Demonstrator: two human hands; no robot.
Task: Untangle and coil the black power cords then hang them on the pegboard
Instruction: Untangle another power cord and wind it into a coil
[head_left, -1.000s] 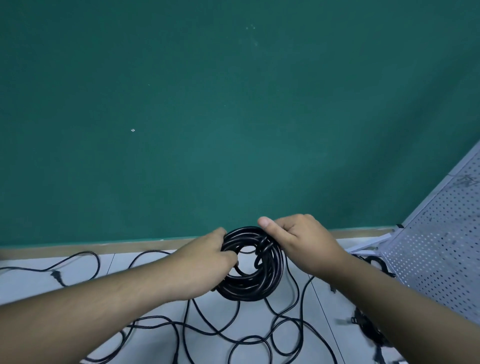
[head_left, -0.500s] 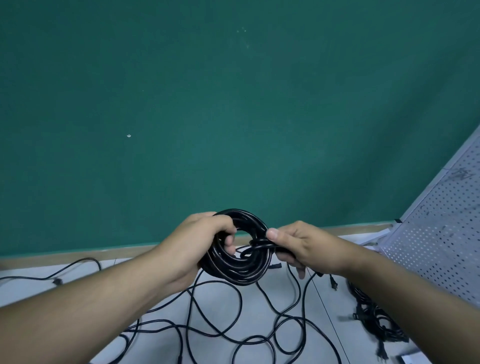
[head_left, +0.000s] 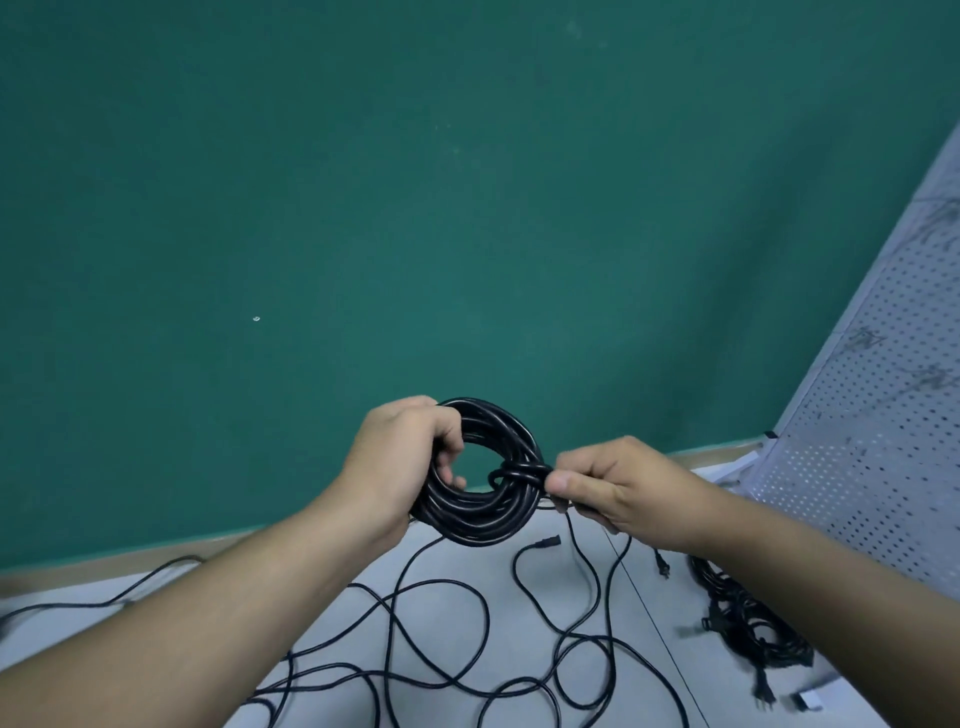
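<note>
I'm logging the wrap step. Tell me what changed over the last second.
The coil rose, now mostly against the green wall. The right hand left the coil's top and drew right, pinching the cord end looped round its right side. The left hand kept gripping the left side, fingers through the hole. Loose cords on the floor, the bundle and the pegboard stayed put.

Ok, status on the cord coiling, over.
Left hand grips the coil. Right hand pinches the strand wrapped across it. Loose cords tangled on floor below; coil not yet on pegboard.
</note>
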